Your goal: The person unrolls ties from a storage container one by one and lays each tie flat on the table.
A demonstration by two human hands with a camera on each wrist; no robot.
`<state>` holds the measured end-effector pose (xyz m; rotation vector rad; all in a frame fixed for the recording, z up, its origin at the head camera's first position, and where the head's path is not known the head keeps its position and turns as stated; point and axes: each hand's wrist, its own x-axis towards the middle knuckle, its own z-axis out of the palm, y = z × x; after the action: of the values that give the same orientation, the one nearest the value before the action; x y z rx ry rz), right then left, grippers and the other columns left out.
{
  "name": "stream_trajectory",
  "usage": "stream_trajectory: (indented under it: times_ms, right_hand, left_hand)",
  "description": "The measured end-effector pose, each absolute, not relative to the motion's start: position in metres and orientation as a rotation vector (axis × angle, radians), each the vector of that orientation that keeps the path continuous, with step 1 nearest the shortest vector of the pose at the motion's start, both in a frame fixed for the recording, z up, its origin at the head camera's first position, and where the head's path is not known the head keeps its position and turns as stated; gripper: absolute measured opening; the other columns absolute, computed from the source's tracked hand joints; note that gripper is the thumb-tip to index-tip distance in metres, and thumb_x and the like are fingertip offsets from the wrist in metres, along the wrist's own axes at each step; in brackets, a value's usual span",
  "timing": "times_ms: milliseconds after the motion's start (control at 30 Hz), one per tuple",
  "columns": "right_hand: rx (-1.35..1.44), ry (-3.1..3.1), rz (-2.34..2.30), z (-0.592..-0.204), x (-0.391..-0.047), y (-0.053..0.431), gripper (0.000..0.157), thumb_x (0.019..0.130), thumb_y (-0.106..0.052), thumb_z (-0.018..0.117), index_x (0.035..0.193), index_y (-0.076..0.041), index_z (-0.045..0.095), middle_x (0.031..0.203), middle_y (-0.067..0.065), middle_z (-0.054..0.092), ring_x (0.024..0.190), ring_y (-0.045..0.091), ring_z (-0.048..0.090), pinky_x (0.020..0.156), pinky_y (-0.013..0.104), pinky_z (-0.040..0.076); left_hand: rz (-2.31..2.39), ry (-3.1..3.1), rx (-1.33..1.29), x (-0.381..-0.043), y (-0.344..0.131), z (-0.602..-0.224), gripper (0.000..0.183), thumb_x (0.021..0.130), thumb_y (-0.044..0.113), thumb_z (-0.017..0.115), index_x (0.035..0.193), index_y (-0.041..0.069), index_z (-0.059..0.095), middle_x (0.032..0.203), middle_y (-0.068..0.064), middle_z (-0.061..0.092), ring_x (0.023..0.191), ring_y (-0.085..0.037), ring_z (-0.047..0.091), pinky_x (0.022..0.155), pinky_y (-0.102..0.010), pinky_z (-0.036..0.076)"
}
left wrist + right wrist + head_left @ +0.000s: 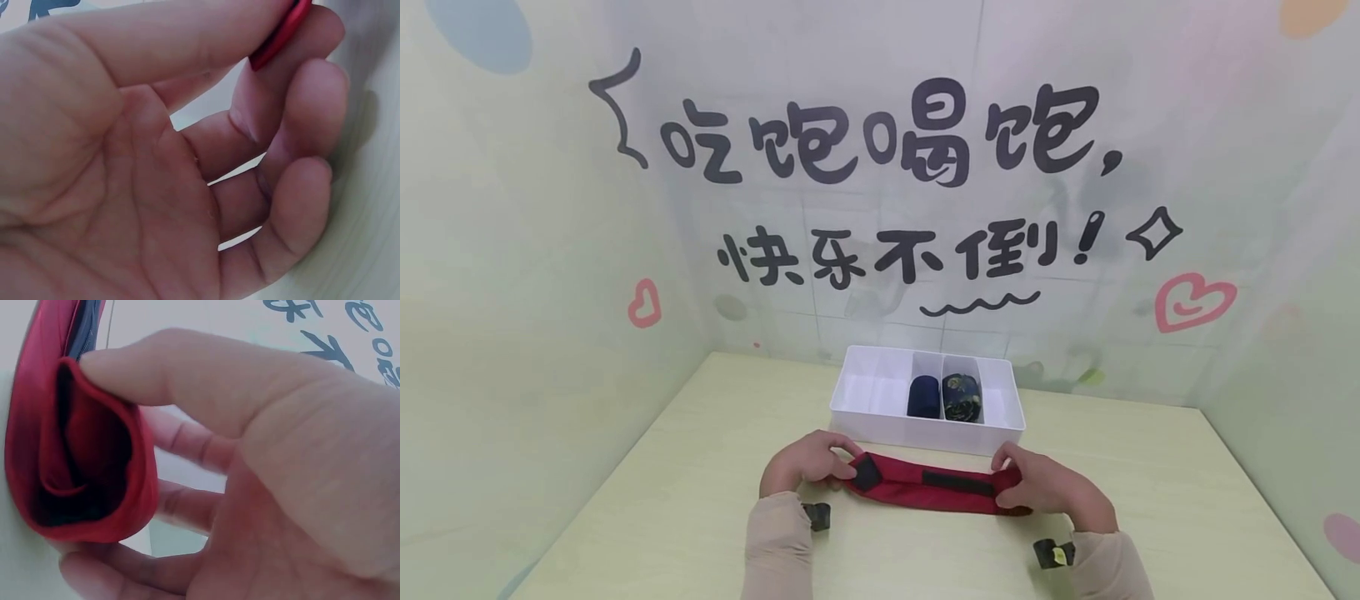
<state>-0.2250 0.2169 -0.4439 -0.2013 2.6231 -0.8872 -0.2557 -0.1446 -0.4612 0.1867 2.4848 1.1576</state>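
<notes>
A red necktie (pixel 898 495) lies stretched from side to side in front of the white box, with its dark lining and a black strip facing up. At its left end, my left hand (pixel 808 460) pinches the tie beside the dark tip. The left wrist view shows the red edge (pixel 289 31) between thumb and forefinger, the other fingers loosely bent. My right hand (pixel 1048 483) holds the other end, which is turned over into a loose roll (pixel 145 487). In the right wrist view, the thumb lies on top of that roll and fingers pass behind and below it.
Behind the tie stands a white divided box (pixel 910 429). One compartment holds a rolled navy tie (pixel 924 397), and the one beside it a rolled dark floral tie (pixel 962 397). Printed wall panels (pixel 880 333) enclose the pale wooden table (pixel 700 492) at the back and sides.
</notes>
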Motion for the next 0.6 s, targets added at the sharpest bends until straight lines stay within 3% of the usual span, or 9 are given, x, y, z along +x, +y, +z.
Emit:
stream_trajectory:
  times_ms: [300, 467, 600]
  right_hand:
    - [-0.273, 2.714, -0.781, -0.439, -0.225, 0.226, 0.032, 0.083, -0.015, 0.082, 0.111, -0.022, 0.069, 0.098, 0.001, 0.065, 0.095, 0.022, 0.051, 0.077, 0.036, 0.046]
    - [-0.372, 2.643, -0.844, -0.439, -0.228, 0.229, 0.024, 0.087, -0.007, 0.075, 0.108, -0.017, 0.073, 0.101, 0.001, 0.067, 0.092, 0.02, 0.054, 0.079, 0.035, 0.046]
    - [-0.353, 2.634, -0.878, -0.438, -0.227, 0.229, 0.016, 0.087, -0.016, 0.077, 0.1, -0.012, 0.067, 0.09, 0.001, 0.064, 0.085, 0.019, 0.054, 0.074, 0.034, 0.044]
  left_hand:
    - [1.162, 2.49, 0.173, -0.255, -0.145, -0.462, 0.025, 0.087, 0.009, 0.075, 0.112, 0.014, 0.073, 0.077, -0.003, 0.069, 0.062, -0.014, 0.063, 0.066, -0.025, 0.049]
    - [1.177, 2.479, 0.171, -0.256, -0.146, -0.461, 0.026, 0.087, 0.009, 0.074, 0.112, 0.013, 0.074, 0.077, -0.002, 0.069, 0.063, -0.014, 0.063, 0.066, -0.025, 0.05]
    - [1.184, 2.473, 0.166, -0.256, -0.146, -0.461, 0.026, 0.087, 0.009, 0.074, 0.112, 0.013, 0.074, 0.078, -0.003, 0.069, 0.063, -0.014, 0.063, 0.066, -0.025, 0.05]
